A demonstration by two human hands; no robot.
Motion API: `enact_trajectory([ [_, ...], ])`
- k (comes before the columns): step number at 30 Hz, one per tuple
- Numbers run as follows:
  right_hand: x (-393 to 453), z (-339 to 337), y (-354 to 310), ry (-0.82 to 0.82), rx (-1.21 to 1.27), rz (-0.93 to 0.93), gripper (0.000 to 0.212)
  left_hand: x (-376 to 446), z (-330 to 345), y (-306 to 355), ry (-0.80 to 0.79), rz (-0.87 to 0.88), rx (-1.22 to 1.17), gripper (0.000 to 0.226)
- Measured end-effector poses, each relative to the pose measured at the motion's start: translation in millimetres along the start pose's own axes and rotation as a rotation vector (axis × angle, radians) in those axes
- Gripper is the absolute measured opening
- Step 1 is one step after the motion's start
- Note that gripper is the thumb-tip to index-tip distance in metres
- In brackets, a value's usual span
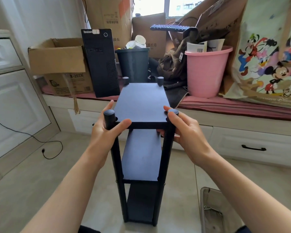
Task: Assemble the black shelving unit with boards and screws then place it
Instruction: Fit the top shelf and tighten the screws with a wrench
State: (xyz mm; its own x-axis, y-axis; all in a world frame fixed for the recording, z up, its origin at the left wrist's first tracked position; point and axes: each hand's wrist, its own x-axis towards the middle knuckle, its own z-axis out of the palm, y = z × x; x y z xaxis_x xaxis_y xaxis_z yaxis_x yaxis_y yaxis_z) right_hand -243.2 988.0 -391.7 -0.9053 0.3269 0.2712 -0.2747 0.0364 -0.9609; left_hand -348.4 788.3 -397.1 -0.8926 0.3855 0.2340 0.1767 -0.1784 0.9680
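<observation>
The black shelving unit (140, 148) is stood upright on the tiled floor (40, 182), in front of the window bench — three matte black boards are stacked between four round posts, each post topped by a rounded cap. The near-left post is gripped by the left hand (106, 132), thumb pressed on the top board's front edge. The near-right post is clasped by the right hand (185, 132) — fingers curled around it

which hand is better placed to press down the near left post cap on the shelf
Left. The left hand already grips the near left post just under its cap, thumb on the top board. The right hand holds the near right post across the shelving unit.
</observation>
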Motion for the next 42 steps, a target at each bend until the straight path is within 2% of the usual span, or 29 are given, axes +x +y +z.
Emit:
enact_trajectory([
  [2, 0, 1, 0, -0.002, 0.01, 0.01, 0.026, -5, 1, -2, 0.094, 0.011, 0.079, 0.102],
  [4, 0, 3, 1, 0.002, 0.004, 0.018, 0.031, -14, 8, -1, 0.243, 0.043, 0.15, 0.105],
  [5, -1, 4, 2, 0.002, -0.002, 0.02, 0.033, -20, 12, 0, 0.339, 0.119, 0.234, 0.1],
  [7, -1, 6, 1, 0.0, -0.016, 0.02, 0.034, -30, 17, 3, 0.48, 0.479, 0.517, 0.083],
  [9, -2, 9, -1, 0.007, -0.022, 0.032, 0.035, -34, 25, 4, 0.406, 0.826, 0.794, 0.068],
  [10, -3, 10, -3, 0.009, -0.023, 0.039, 0.035, -34, 31, 3, 0.313, 0.91, 0.922, 0.065],
  [12, -4, 10, -6, 0.011, -0.015, 0.059, 0.037, -29, 45, 0, 0.169, 0.915, 1.164, 0.064],
  [15, -2, 11, -8, 0.017, 0.017, 0.126, 0.04, -17, 57, -3, 0.089, 0.855, 1.384, 0.062],
  [17, 7, 13, -12, 0.046, 0.115, 0.236, 0.036, -6, 60, -1, 0.091, 0.859, 1.393, 0.06],
  [20, 34, 9, -22, 0.177, 0.339, 0.429, 0.045, 7, 63, -1, 0.123, 0.904, 1.419, 0.059],
  [23, 53, 10, -31, 0.122, 0.357, 0.535, 0.048, 13, 64, -5, 0.163, 0.979, 1.401, 0.05],
  [27, 57, 15, -13, 0.124, 0.281, 0.519, 0.033, 15, 63, -11, 0.235, 1.024, 1.382, 0.038],
  [35, 57, 22, -5, 0.153, 0.307, 0.457, 0.039, 15, 62, -11, 0.256, 1.065, 1.36, 0.032],
  [38, 57, 21, -6, 0.152, 0.344, 0.453, 0.039, 17, 62, -8, 0.252, 1.089, 1.354, 0.037],
  [42, 59, 20, -2, 0.143, 0.353, 0.446, 0.04, 17, 61, -12, 0.271, 1.123, 1.326, 0.029],
])
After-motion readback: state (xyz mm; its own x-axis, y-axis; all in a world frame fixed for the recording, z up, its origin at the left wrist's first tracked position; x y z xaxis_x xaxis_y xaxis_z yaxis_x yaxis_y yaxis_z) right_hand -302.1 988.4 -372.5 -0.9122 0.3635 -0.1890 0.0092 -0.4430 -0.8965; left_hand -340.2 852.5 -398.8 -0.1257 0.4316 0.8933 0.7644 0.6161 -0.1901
